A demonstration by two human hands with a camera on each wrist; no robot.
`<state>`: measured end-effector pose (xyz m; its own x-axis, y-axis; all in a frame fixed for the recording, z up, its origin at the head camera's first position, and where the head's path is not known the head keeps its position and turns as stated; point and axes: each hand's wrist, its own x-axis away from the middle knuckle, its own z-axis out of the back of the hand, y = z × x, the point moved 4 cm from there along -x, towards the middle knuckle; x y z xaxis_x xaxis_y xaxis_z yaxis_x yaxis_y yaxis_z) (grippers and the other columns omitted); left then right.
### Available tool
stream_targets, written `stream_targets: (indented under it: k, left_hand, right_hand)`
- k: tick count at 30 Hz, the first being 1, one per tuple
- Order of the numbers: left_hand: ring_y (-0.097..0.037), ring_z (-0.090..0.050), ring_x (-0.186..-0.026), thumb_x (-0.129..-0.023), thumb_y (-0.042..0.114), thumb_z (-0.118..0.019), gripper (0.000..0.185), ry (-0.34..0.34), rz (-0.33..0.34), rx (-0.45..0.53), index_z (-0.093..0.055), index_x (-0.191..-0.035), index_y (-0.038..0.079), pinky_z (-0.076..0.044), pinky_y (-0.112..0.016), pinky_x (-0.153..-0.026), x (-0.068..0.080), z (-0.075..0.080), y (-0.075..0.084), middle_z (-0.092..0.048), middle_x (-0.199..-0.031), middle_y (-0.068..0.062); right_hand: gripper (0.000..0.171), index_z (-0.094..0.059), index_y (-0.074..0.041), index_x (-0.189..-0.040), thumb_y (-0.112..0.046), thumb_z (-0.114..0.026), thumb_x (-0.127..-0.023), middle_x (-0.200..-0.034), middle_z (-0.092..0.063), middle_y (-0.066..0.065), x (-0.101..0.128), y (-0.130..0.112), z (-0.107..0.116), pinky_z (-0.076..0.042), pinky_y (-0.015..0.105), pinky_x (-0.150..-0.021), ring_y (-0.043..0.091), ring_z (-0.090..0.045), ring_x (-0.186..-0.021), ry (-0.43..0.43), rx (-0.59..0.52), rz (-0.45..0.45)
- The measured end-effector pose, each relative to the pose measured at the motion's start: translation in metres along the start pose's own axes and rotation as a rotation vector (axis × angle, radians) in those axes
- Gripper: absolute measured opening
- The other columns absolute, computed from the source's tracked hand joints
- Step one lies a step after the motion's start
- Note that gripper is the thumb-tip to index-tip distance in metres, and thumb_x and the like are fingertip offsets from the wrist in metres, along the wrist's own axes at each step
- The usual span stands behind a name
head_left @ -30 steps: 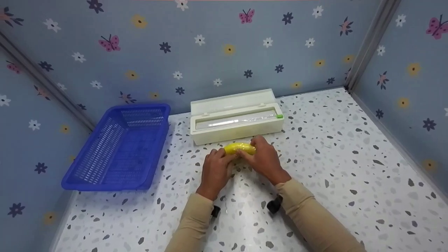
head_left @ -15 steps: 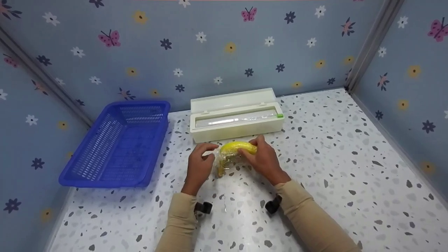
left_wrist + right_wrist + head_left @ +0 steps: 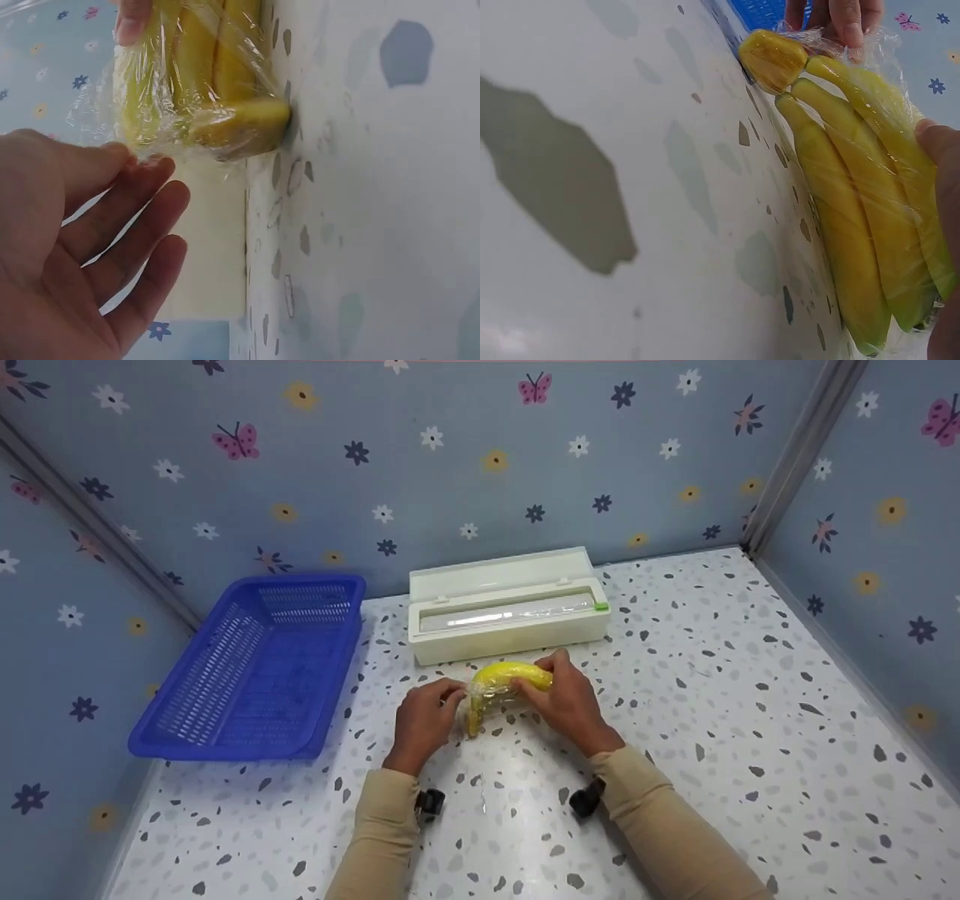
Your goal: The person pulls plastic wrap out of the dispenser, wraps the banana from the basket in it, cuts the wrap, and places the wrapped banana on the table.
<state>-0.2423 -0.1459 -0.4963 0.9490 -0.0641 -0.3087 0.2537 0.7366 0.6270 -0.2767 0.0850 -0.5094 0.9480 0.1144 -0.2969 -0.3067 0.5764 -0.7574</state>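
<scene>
A blue basket (image 3: pixel 255 675) sits at the far left of the speckled bench (image 3: pixel 712 690), well apart from the bananas and to their left, its long side running toward the wall.

The left hand (image 3: pixel 421 722) lies just left of the bananas' stem end. Its fingers (image 3: pixel 150 225) are relaxed and spread, their tips touching the loose edge of the cling film (image 3: pixel 112 97) that bunches out past the fruit; they curl round nothing.

The bananas (image 3: pixel 504 682), a small yellow bunch wrapped in clear film, rest on the bench just in front of the white film dispenser (image 3: pixel 506 607). The stem end (image 3: pixel 772 58) points toward the left hand and down to the bench, while the fruit arches up and to the right. In the right wrist view the film lies tight and wrinkled over the yellow skins (image 3: pixel 855 217).

The right hand (image 3: pixel 568 701) grips the right end of the bananas, fingers curled over the top of them and thumb below.

The dispenser stands behind the bananas, lid open, the roll showing inside with a green tab (image 3: pixel 600 606) at its right end.
</scene>
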Motion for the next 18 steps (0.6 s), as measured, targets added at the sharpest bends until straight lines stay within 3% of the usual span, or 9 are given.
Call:
stream_targets:
  k: [1, 5, 12, 15, 18]
  left_hand:
    - [-0.012, -0.065, -0.077, -0.098, 0.024, -0.068, 0.015, 0.011, 0.001, -0.002, -0.077, -0.107, 0.017, -0.053, -0.038, -0.066, 0.0, 0.001, -0.001, -0.074, -0.093, 0.002]
    - [-0.011, -0.065, -0.078, -0.097, 0.021, -0.069, 0.014, 0.039, -0.001, -0.001, -0.078, -0.105, 0.014, -0.054, -0.035, -0.067, 0.002, 0.002, -0.003, -0.074, -0.094, 0.002]
    - [-0.021, -0.067, -0.088, -0.094, 0.017, -0.073, 0.04, 0.025, -0.126, -0.038, -0.066, -0.133, 0.018, -0.055, -0.037, -0.072, 0.001, 0.001, 0.007, -0.066, -0.101, -0.005]
    - [-0.018, -0.066, -0.089, -0.094, 0.02, -0.073, 0.025, 0.059, -0.168, -0.025, -0.073, -0.119, 0.018, -0.055, -0.036, -0.071, -0.002, 0.004, 0.011, -0.062, -0.102, -0.004]
    - [-0.014, -0.065, -0.09, -0.096, 0.018, -0.07, 0.011, 0.075, -0.158, 0.093, -0.076, -0.103, 0.014, -0.055, -0.035, -0.073, -0.006, 0.007, 0.008, -0.064, -0.101, 0.0]
  right_hand:
    - [0.048, -0.048, -0.012, -0.108, -0.045, -0.077, -0.087, -0.085, -0.063, 0.004, 0.0, 0.0, 0.0, -0.043, 0.035, -0.058, 0.021, -0.055, -0.069, -0.002, 0.0, -0.001]
    - [0.05, -0.047, -0.013, -0.108, -0.047, -0.076, -0.087, -0.085, -0.063, 0.004, 0.0, 0.0, -0.001, -0.043, 0.034, -0.056, 0.02, -0.055, -0.067, -0.012, -0.006, -0.012]
    - [0.049, -0.048, -0.011, -0.109, -0.045, -0.077, -0.087, -0.088, -0.064, 0.005, -0.001, 0.0, -0.001, -0.046, 0.034, -0.06, 0.021, -0.057, -0.071, -0.016, 0.004, -0.01]
    - [0.05, -0.048, -0.011, -0.109, -0.045, -0.077, -0.087, -0.089, -0.065, 0.005, -0.001, 0.0, -0.001, -0.046, 0.035, -0.062, 0.021, -0.058, -0.072, -0.012, 0.004, -0.01]
    - [0.049, -0.048, -0.011, -0.108, -0.045, -0.077, -0.087, -0.089, -0.065, 0.006, 0.0, 0.0, -0.001, -0.045, 0.036, -0.061, 0.021, -0.057, -0.071, -0.012, 0.002, -0.004]
